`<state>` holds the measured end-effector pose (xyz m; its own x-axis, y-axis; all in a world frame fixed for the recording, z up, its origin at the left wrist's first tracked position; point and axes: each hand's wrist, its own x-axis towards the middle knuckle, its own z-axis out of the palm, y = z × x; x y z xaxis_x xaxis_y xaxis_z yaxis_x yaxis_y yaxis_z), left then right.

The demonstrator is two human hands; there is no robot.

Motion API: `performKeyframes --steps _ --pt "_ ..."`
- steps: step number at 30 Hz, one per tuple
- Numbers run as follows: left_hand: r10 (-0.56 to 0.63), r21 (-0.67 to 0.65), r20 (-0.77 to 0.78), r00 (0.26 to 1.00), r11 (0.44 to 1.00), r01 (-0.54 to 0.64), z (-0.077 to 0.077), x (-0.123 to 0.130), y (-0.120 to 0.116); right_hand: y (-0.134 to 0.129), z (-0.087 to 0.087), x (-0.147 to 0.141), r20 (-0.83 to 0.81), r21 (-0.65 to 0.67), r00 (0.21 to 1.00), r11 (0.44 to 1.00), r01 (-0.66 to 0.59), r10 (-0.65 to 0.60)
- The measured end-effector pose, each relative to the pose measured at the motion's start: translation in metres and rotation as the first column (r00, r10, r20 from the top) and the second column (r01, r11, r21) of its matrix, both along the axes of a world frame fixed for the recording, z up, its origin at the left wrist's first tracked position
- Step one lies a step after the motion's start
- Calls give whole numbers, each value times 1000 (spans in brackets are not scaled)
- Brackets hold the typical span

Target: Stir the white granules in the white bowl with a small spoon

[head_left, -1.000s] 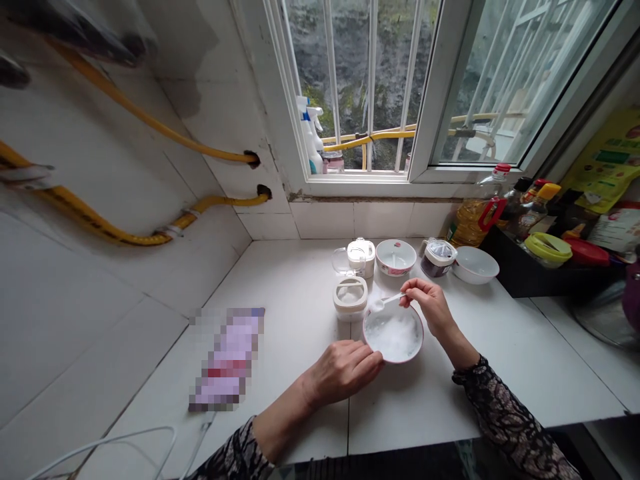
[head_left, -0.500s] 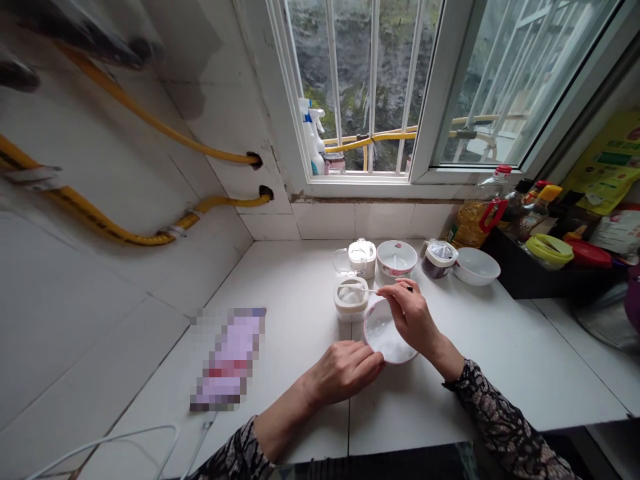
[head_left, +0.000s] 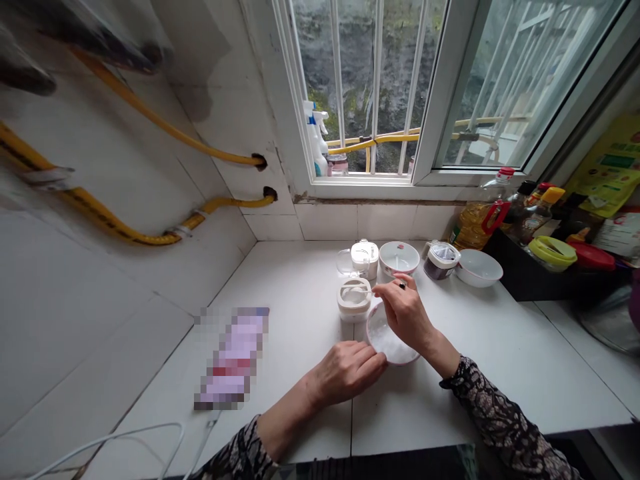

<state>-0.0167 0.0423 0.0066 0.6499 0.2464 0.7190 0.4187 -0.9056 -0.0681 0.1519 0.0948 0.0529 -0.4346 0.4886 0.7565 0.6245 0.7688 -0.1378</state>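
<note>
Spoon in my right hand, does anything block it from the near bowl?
Only the near container's rim, which the spoon reaches over; nothing else visible stands between, though the right hand hides part of the bowl.

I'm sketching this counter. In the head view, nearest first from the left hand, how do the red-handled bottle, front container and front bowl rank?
1. Front bowl: touching the left hand.
2. Front container: just ahead, left of the bowl.
3. Red-handled bottle: back right.
</note>
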Motion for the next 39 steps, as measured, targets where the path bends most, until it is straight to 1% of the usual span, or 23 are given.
performKeyframes --steps 2,5,8,10,12,14,17,19,20,23,27,28,29,31,32,33,34,36,37,39 --pt "-4 -4 -3 1000 1000 4 0 0 0 -2 0 0 -43 -8 999 1000 -18 18" --pt "3 -3 -12 1000 1000 -3 2 0 0 -5 2 2 -154 -95 988 995 -43 28" --pt "3 1 -14 1000 1000 -3 2 -1 0 -9 7 12 -308 -237 950 971 -26 -50" --pt "1 -3 -15 1000 1000 -2 2 -1 0 -11 11 24 -360 -313 926 950 -1 -118" --pt "-3 -15 -19 1000 1000 3 1 -2 0 -11 15 37 -354 -339 923 941 20 -147" --pt "-9 -30 -21 1000 1000 9 -1 -3 0 -11 17 46 -264 -360 955 932 31 -134" --pt "-11 -35 -21 1000 999 10 -1 -3 0 -11 15 49 -94 -417 995 909 -11 -31" --pt "-8 -34 -23 1000 999 7 -1 -3 0 -12 12 46 -30 -475 999 878 -50 41" --pt "-9 -36 -25 1000 999 8 -1 -3 0 -12 11 44 -22 -503 998 862 -61 58" --pt "-20 -46 -20 1000 999 20 0 -3 -1 -11 7 42 -73 -572 997 818 -56 17" --pt "-22 -46 -18 1000 999 21 1 -4 -1 -7 5 47 -183 -696 980 714 -76 -74" --pt "-20 -46 -22 1000 999 19 1 -4 -1 -6 4 48 -193 -705 977 705 -76 -88" --pt "-17 -44 -25 1000 999 16 1 -4 -1 -6 4 48 -191 -697 977 714 -66 -96" --pt "-16 -43 -27 1000 999 14 1 -3 -1 -7 2 45 -154 -643 984 765 -34 -85" --pt "-17 -43 -24 1000 999 16 1 -3 -1 -8 2 43 -129 -616 989 787 -28 -66" --pt "-18 -43 -21 1000 999 17 1 -3 -1 -9 1 41 -108 -604 993 796 -34 -40" --pt "-17 -44 -20 1000 999 16 0 -3 -1 -10 1 39 -98 -607 995 793 -50 -11" --pt "-12 -43 -20 1000 999 11 -1 -4 -1 -11 0 37 -116 -636 993 767 -84 13" --pt "-11 -43 -20 1000 999 10 -1 -4 -1 -11 0 37 -146 -656 989 748 -97 0" --pt "-12 -40 -18 1000 999 11 -1 -4 -1 -8 -1 40 -239 -711 969 692 -128 -67"
